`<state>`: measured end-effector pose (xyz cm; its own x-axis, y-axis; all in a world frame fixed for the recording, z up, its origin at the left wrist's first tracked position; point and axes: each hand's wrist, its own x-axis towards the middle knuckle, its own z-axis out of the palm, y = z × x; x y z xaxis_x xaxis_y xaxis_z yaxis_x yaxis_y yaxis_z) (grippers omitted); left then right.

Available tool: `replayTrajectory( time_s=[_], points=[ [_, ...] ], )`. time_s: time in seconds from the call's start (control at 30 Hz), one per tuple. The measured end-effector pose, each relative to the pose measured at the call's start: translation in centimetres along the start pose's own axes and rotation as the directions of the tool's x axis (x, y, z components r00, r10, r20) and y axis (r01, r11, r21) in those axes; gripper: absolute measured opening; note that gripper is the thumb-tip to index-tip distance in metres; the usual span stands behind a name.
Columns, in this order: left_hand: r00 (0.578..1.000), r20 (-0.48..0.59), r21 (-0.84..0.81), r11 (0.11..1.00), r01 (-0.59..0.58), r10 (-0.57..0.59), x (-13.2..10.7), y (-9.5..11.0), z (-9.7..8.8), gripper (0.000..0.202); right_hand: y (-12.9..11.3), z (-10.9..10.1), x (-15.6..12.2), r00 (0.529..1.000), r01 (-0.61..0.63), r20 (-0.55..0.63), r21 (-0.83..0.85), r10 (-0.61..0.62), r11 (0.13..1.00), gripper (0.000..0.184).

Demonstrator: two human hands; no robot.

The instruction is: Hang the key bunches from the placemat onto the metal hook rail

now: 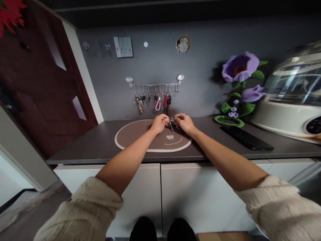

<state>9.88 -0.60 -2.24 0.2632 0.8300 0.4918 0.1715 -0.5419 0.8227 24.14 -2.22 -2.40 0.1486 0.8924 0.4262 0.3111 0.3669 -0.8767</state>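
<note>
My left hand (pixel 159 123) and my right hand (pixel 184 123) meet above the back of a brown oval mat (pixel 132 137) on the dark counter. Both hands are closed in a pinch on a small metal key ring (pixel 171 119), from which keys (pixel 172 126) hang down between them. Just behind the hands, a metal hook rail (pixel 154 85) on the grey wall carries several key bunches, one with a pink loop (pixel 157 104) and one with a red tag (pixel 166 100).
A black phone (pixel 246 139) lies on the counter (pixel 95 147) to the right. Purple fabric flowers (pixel 239 85) and a large white appliance with a clear lid (pixel 292 100) stand at the far right. A dark red door (pixel 37 87) is on the left. White cabinet doors (pixel 175 194) are below.
</note>
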Motion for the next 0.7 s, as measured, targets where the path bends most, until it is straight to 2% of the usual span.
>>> replayTrajectory(
  time_s=[0.2, 0.33, 0.57, 0.7],
  points=[
    [0.996, -0.052, -0.153, 0.986, 0.061, -0.07, 0.0, 0.5, -0.2, 0.007, -1.5, 0.0, -0.9, 0.993, 0.01, 0.119, 0.14, -0.027, 0.99, 0.019],
    [0.996, -0.054, -0.225, 0.972, 0.062, -0.076, 0.1, 0.4, -0.3, 0.008, -2.1, 0.0, -1.3, 0.986, 0.023, 0.159, 0.161, -0.049, 0.987, 0.023],
    [0.998, -0.034, -0.244, 0.969, 0.044, -0.053, 0.2, 0.1, -0.4, 0.013, -1.7, 0.0, -1.2, 0.986, 0.04, 0.154, 0.169, -0.066, 0.985, 0.029],
    [0.999, -0.025, -0.211, 0.977, 0.039, -0.046, 0.1, 0.0, -0.3, 0.018, -1.4, -0.1, -1.0, 0.988, 0.022, 0.141, 0.232, -0.056, 0.973, 0.029]
  ],
)
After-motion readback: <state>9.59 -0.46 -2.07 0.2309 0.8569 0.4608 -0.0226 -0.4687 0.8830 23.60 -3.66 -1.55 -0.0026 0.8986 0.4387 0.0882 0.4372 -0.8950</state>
